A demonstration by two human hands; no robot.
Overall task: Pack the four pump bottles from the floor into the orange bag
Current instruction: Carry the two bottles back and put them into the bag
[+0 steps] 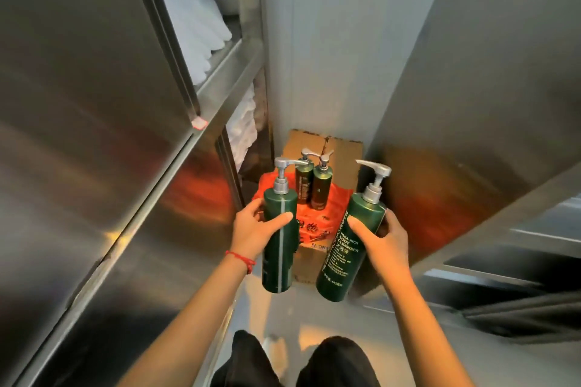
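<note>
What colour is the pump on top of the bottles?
Silver pump, on dark green bottles; head view shows it best.

Narrow gap leading to the cardboard box (341, 154), steel cabinet (94, 135) tight on its left, steel panel (471, 104) tight on its right, two upright pump bottles (314, 185) and orange bag (333, 207) covering its top, open air just above them

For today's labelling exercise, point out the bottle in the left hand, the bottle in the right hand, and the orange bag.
Left bottle (279, 239): head view, middle of its green body.
Right bottle (352, 248): head view, on its printed label.
Orange bag (336, 201): head view, bare plastic right of the two standing bottles.
</note>
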